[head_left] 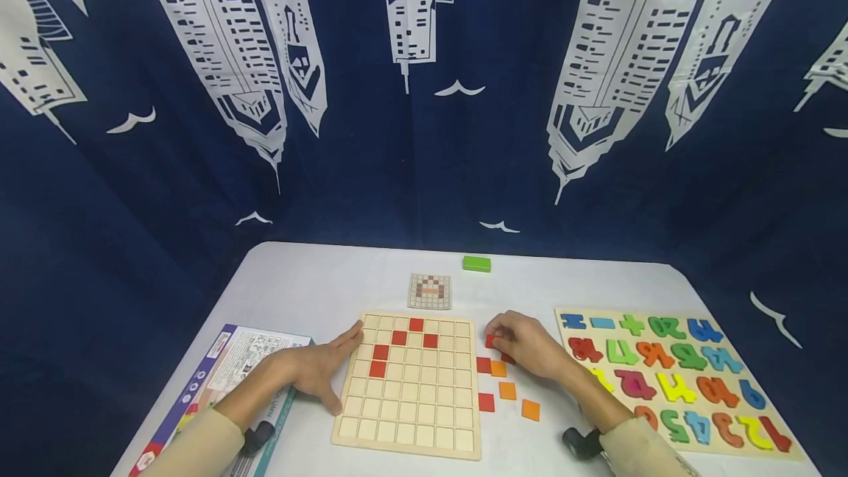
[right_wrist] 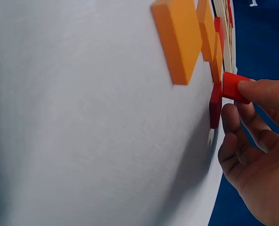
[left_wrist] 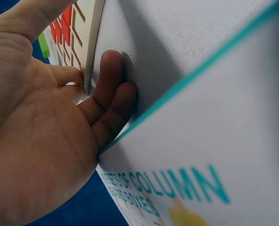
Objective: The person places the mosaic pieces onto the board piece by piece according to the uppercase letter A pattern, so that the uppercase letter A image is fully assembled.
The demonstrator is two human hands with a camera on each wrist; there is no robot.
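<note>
The wooden grid board (head_left: 424, 394) has red squares (head_left: 377, 369) in several upper cells. My left hand (head_left: 316, 374) lies along its left edge with fingers extended, and the left wrist view shows the palm (left_wrist: 40, 117) beside the board's edge. My right hand (head_left: 532, 344), right of the board, pinches a red square (head_left: 491, 341) between thumb and finger. In the right wrist view that red tile (right_wrist: 233, 87) is at the fingertips, close to another red tile (right_wrist: 216, 106). Loose red tiles (head_left: 486, 402) and orange tiles (head_left: 531, 410) lie near the board's right edge.
A small pattern card (head_left: 429, 291) lies behind the board, with a green block (head_left: 477, 264) to its right. On the right is a number puzzle board (head_left: 623, 383). A printed box (head_left: 232, 366) lies at the left, partly under my left forearm.
</note>
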